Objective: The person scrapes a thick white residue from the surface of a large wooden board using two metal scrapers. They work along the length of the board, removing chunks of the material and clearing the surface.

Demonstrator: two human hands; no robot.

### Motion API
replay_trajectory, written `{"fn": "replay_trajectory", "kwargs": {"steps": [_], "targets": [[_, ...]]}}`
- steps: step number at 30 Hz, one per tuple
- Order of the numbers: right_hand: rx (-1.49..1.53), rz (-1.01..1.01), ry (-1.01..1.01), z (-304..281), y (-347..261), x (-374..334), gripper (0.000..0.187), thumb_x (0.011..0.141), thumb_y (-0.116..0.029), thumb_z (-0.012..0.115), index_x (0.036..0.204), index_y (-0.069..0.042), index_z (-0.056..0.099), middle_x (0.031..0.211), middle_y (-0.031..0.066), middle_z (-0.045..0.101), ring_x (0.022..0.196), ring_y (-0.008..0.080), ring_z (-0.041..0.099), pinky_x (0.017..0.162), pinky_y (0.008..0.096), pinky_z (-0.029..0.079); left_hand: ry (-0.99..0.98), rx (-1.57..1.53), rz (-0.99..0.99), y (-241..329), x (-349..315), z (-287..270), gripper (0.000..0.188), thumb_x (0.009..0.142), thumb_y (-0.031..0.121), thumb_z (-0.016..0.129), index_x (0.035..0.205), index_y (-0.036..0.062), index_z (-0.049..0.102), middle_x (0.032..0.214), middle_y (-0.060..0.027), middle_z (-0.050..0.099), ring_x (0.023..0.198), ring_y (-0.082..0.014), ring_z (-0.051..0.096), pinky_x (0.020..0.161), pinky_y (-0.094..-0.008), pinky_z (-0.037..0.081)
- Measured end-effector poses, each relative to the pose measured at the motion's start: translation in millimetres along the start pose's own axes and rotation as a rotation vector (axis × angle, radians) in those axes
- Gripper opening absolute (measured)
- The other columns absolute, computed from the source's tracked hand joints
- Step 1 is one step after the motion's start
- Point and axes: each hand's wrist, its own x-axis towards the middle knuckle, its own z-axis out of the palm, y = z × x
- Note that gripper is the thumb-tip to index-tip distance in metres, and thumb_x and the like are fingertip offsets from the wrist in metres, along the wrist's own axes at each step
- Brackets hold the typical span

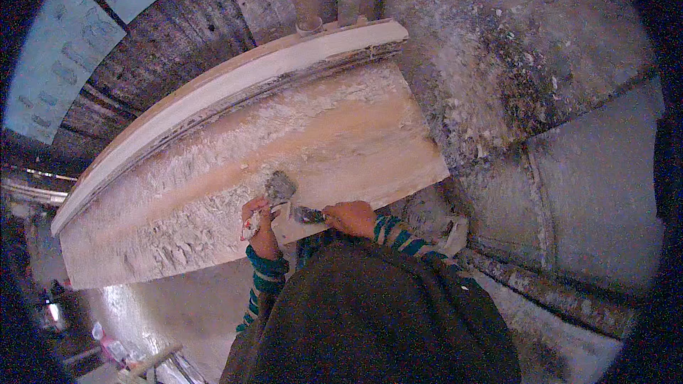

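My right hand [352, 218] is closed round the handle of a dark, flat-bladed scraper [309, 215]; the blade points left, over the near edge of a wooden board [384, 124]. Left of it, my left hand [257, 224] is closed, with a whitish, red-marked bit [251, 226] showing at its fingers; I cannot make out what that is. A rough grey lump [279, 187] lies just beyond the left fingers, perhaps touching them. Pale, crusty residue covers much of the board, thickest at its left and middle.
A thick whitish rail [235, 80] runs along the board's far side. A small round cup-like thing [309, 26] stands behind it. Light blue panels [67, 50] are at the far left. To the right is a stained, speckled floor [512, 64]. Various items [114, 345] sit at the lower left.
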Motion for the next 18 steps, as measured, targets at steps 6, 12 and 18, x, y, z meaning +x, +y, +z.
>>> {"fn": "replay_trajectory", "kwargs": {"steps": [6, 12, 18], "targets": [[-0.014, 0.116, 0.053, -90.4, 128.2, -109.0, 0.035, 0.084, -0.043, 0.052, 0.103, -0.016, 0.064, 0.093, 0.0107, 0.065, 0.086, 0.0318, 0.062, 0.074, 0.0419, 0.050, 0.249, -0.097, -0.093, 27.1, -42.8, 53.3, 0.016, 0.089, 0.014, 0.055, 0.101, 0.0026, 0.054, 0.107, -0.0100, 0.053, 0.092, -0.0186, 0.056, 0.072, -0.0319, 0.054], [-0.090, 0.021, -0.006, -91.8, 197.5, -121.8, 0.036, 0.084, -0.042, 0.052, 0.106, -0.017, 0.064, 0.091, 0.0117, 0.066, 0.083, 0.0327, 0.062, 0.072, 0.0432, 0.049, 0.415, -0.048, -0.140, 29.2, -97.5, 91.4, 0.021, 0.087, 0.018, 0.057, 0.103, 0.0041, 0.053, 0.106, -0.0092, 0.055, 0.091, -0.0181, 0.057, 0.069, -0.0300, 0.053], [-0.094, -0.167, -0.079, -42.5, 98.5, -36.6, 0.030, 0.085, -0.037, 0.050, 0.104, -0.018, 0.063, 0.090, 0.0136, 0.065, 0.082, 0.0341, 0.062, 0.070, 0.0463, 0.049, 0.542, -0.014, -0.232, 26.7, -149.6, 87.5, 0.022, 0.087, 0.017, 0.058, 0.104, 0.0051, 0.053, 0.107, -0.0088, 0.055, 0.090, -0.0181, 0.057, 0.069, -0.0297, 0.052]]}}
